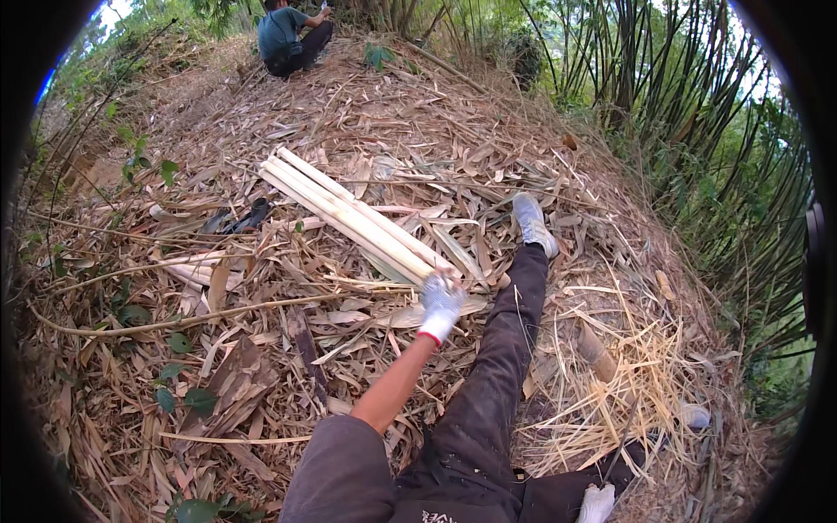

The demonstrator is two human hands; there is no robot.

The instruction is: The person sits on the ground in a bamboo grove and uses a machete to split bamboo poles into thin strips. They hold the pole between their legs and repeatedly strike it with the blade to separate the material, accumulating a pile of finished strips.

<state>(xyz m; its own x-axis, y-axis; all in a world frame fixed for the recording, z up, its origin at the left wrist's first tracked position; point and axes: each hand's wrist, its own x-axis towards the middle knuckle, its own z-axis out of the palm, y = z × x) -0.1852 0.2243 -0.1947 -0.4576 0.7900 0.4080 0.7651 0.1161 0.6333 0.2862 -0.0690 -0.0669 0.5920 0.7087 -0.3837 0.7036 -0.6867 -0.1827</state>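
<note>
My left hand (440, 301), in a white glove with a red cuff, reaches forward and is closed on the near end of a bundle of pale split bamboo slats (349, 213). The slats lie side by side on dry leaves and run away to the upper left. My right hand (597, 504), also in a white glove, is low at the bottom edge beside my hip and only partly visible. A dark object (641, 453) lies just beyond it; whether the hand holds anything cannot be told. My right leg in dark trousers stretches forward, ending in a grey shoe (532, 222).
Dry bamboo leaves and sheaths cover the sloping ground. A heap of pale shavings (628, 392) and a short cut bamboo piece (593, 344) lie right of my leg. A black item (248, 216) lies at the left. Another person (288, 35) sits far up. Standing bamboo stems (697, 113) fill the right.
</note>
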